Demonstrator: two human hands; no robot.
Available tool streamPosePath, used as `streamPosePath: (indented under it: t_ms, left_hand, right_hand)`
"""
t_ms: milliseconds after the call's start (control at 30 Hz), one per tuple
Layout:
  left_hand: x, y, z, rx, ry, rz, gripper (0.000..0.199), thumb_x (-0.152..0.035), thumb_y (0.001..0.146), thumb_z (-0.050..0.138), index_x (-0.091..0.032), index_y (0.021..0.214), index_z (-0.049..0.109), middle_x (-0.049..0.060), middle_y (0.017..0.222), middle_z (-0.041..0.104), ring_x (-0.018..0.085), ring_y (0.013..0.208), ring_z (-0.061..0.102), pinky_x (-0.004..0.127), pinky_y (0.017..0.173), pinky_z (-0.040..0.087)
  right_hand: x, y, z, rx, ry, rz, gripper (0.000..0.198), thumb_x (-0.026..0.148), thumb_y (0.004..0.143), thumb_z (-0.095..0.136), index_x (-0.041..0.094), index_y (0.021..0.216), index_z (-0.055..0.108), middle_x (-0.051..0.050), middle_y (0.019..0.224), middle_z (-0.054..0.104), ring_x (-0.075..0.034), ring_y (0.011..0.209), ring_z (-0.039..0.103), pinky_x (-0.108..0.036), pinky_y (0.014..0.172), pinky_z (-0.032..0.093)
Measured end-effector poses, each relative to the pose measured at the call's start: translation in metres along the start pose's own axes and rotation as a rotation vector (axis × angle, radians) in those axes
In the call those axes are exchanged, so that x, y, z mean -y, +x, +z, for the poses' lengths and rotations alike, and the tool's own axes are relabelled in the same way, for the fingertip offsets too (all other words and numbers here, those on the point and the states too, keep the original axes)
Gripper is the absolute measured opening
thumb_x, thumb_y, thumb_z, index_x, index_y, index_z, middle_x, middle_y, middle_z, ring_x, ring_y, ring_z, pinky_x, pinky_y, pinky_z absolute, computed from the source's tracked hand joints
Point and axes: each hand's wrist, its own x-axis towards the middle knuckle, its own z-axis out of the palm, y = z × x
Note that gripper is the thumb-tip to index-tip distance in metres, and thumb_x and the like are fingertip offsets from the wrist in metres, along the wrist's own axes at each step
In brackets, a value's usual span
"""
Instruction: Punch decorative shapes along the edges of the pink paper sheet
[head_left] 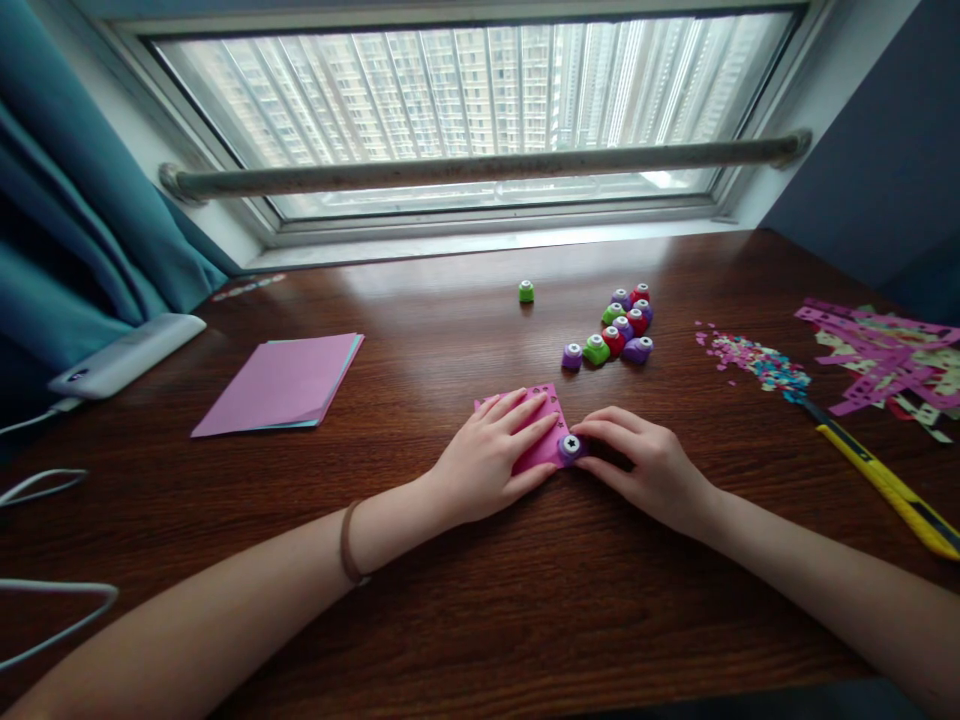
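Where the two forearms meet at mid-bench, we see the left hand (491,455) lying flat, fingers spread, on a folded pink paper sheet (541,420), pressing it to the dark wooden bench (465,620). The sheet's lower left part is hidden beneath that hand, and only small punched holes along its upper edge can be made out. The right hand (649,465) closes its grip around a purple paper punch (571,446) seated on the sheet's right corner; the fingertips cover the punch's far side, so we cannot tell how much of the paper sits inside it. A brown band (347,542) circles the left wrist. Behind the hands lies a cluster of small punches (622,325) in green, red and purple, with a lone green punch (526,291) further back. To the left rests a stack of pink paper (281,383), a blue sheet just showing beneath it. To the right we note confetti cut-outs (754,362), punched paper strips (885,360) cut off by the frame edge, and a yellow utility knife (885,480), its handle end also cropped.
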Motion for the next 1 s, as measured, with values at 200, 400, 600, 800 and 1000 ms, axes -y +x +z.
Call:
streamPosePath:
  t_ms: [200,400,600,800,1000]
  left_hand:
    - [0.0,0.0,0.0,0.006,-0.002,0.004,0.056,-0.049,0.089,0.044,-0.024,0.138,0.033,0.008,0.145,0.03,0.028,0.134,0.022,0.049,0.108,0.023]
    - [-0.006,0.0,-0.003,-0.056,0.061,-0.007,0.066,-0.046,0.088,0.047,-0.016,0.141,0.023,0.01,0.147,0.024,0.027,0.136,0.015,0.05,0.111,0.015]
    - [-0.014,-0.004,-0.008,-0.218,0.199,0.174,0.059,-0.04,0.092,0.043,-0.01,0.14,0.024,0.01,0.146,0.025,0.026,0.137,0.015,0.051,0.112,0.005]
    - [-0.017,0.0,-0.007,-0.053,0.218,0.286,0.05,-0.028,0.096,0.034,-0.01,0.141,0.019,0.006,0.149,0.017,0.021,0.138,0.01,0.046,0.113,0.003]
    - [-0.022,-0.001,-0.004,-0.009,0.201,0.289,0.048,-0.019,0.096,0.027,-0.006,0.141,0.016,0.011,0.148,0.017,0.022,0.138,0.007,0.049,0.113,0.008]
  right_hand:
    - [0.002,0.001,0.0,0.015,0.006,0.016,0.024,0.016,0.083,0.057,0.021,0.106,0.056,-0.004,0.101,0.057,-0.015,0.092,0.056,-0.027,0.083,0.048]
    - [0.006,0.0,-0.004,-0.012,-0.03,-0.014,0.031,0.019,0.082,0.058,0.019,0.112,0.053,-0.007,0.107,0.055,-0.017,0.099,0.052,-0.03,0.087,0.046]
    - [0.013,0.0,-0.01,-0.025,-0.293,-0.242,0.036,0.024,0.083,0.057,0.011,0.116,0.054,-0.007,0.081,0.055,-0.017,0.075,0.046,-0.032,0.067,0.044]
    - [0.016,0.0,-0.009,0.119,-0.436,-0.244,0.019,0.028,0.086,0.05,0.013,0.083,0.061,-0.006,0.077,0.054,-0.018,0.073,0.042,-0.033,0.068,0.041]
    - [0.021,0.0,-0.007,0.17,-0.509,-0.237,0.02,0.023,0.088,0.045,0.013,0.079,0.06,-0.005,0.077,0.056,-0.018,0.074,0.045,-0.032,0.068,0.04]
